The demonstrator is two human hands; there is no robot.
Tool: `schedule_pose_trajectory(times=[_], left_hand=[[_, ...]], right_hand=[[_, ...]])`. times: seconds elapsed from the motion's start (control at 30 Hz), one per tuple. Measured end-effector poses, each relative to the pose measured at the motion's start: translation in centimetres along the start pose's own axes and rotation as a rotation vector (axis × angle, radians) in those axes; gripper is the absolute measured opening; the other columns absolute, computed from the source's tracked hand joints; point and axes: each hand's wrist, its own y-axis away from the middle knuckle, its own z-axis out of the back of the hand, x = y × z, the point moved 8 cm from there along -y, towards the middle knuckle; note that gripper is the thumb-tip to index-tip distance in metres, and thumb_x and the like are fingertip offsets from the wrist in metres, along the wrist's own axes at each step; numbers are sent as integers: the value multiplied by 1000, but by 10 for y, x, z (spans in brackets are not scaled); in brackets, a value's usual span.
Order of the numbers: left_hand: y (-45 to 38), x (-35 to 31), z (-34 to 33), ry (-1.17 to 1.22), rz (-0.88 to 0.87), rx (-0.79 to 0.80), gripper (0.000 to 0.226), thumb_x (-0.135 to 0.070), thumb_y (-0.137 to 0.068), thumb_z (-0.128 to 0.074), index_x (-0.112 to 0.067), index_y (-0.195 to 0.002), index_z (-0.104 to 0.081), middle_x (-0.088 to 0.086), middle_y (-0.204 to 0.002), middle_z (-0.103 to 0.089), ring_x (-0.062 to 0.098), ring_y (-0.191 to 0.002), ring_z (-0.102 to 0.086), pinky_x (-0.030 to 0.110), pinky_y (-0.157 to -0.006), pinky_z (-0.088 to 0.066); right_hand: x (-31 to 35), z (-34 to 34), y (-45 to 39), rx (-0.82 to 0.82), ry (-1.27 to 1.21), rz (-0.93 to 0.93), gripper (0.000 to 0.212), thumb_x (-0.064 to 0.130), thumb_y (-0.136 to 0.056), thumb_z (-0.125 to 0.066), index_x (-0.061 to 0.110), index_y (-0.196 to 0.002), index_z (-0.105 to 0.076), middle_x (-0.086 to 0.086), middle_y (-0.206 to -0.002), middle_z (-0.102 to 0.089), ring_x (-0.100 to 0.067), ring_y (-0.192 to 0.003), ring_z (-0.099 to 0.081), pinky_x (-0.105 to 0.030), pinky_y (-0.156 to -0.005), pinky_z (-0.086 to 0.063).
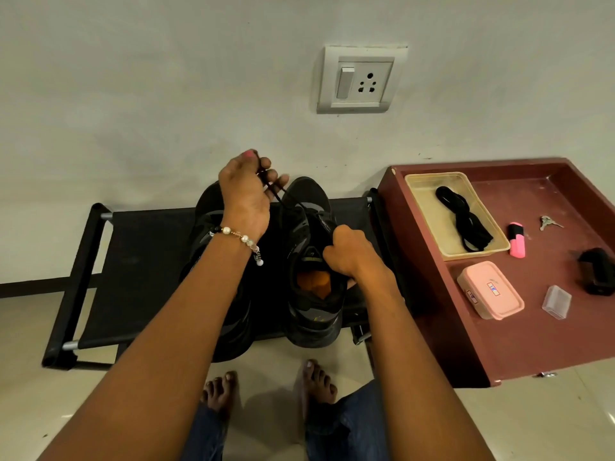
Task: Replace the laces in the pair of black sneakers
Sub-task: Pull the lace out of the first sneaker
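On pink box [490,289], unreadable label

Pink box [490,289] has labels, txt too small to read.

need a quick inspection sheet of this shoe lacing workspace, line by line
surface: black rack on tiled floor, maroon table to its right
job's things: two black sneakers on the rack; lace drawn up from the right one; bundle of black laces in a yellow tray
clutter: pink box, pink highlighter, keys, clear case, black object at the table edge
grippers: left hand pinches the lace; right hand grips the sneaker's collar
cables: nothing seen
surroundings: grey wall, wall socket with nothing plugged in, bare feet
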Motion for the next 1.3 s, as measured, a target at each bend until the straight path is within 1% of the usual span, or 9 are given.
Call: schedule_pose_trajectory(times=[0.2,0.37,0.6,0.7,0.77,0.87,1.07,1.17,1.3], left_hand=[[26,24,-40,-1464,-499,472,9,-25,-88,-64,-21,-87,-71,-3,-85,-67,11,-76,-60,28,-72,-52],[30,47,-38,-1849,-584,386,21,-29,-89,-61,-18,-101,-74,11,-111,-57,30,-104,-54,36,-82,-51],[31,46,-40,-1875,-584,286,21,-25,-90,-60,-8,-96,-70,11,-115,-52,29,-113,-47,34,-84,-49],[17,46,-33,-1757,-464,317,29,-27,-91,-54,-6,-74,-67,13,-93,-56,31,-95,-52,41,-87,-48],[5,39,-22,-1509,-298,278,41,-23,-91,-53,-8,-53,-49,12,-64,-47,28,-70,-46,35,-77,-44],[1,20,-7,-931,-45,133,29,-19,-93,-48,-10,-67,-58,9,-68,-59,20,-63,-55,28,-64,-40],[0,-6,-2,-98,2,-7,24,-12,-93,-43,-16,-69,-45,-2,-55,-53,14,-51,-49,27,-52,-33],[4,-1,-8,-270,-47,72,23,-11,-91,-51,-15,-69,-48,-4,-53,-44,12,-47,-38,27,-51,-38],[13,16,-28,-1248,-397,316,3,-22,-85,-68,-21,-88,-69,-5,-77,-65,7,-63,-53,20,-65,-46]], right_hand=[[-2,-1,-1,-4,17,-15,10,14,-94,-49,8,-91,-42,-12,-95,-47,-32,-86,-52,-37,-67,-43],[-3,-3,-3,-9,32,-21,13,16,-93,-50,10,-84,-42,-12,-94,-50,-28,-80,-53,-34,-62,-41],[-2,-3,-4,-11,20,-23,11,17,-94,-50,9,-93,-43,-13,-95,-50,-31,-85,-54,-36,-65,-41],[-4,-2,-2,-7,2,-37,12,17,-94,-50,9,-92,-41,-9,-90,-46,-30,-83,-51,-35,-66,-40],[-4,-1,-1,-6,-8,-36,11,16,-94,-49,9,-93,-41,-10,-93,-46,-31,-85,-51,-36,-68,-41],[-3,-1,0,-8,-14,-28,12,16,-94,-50,8,-91,-42,-11,-95,-46,-32,-86,-51,-37,-70,-42],[-3,-1,-1,-3,-28,-29,14,16,-94,-50,9,-85,-41,-6,-82,-43,-30,-82,-51,-36,-67,-42],[-3,-1,0,-7,-24,-36,11,17,-94,-50,9,-89,-44,-6,-84,-44,-29,-84,-51,-37,-69,-44],[-5,1,0,-38,-36,-59,12,17,-93,-52,8,-91,-44,-6,-85,-45,-30,-84,-51,-37,-69,-44]])
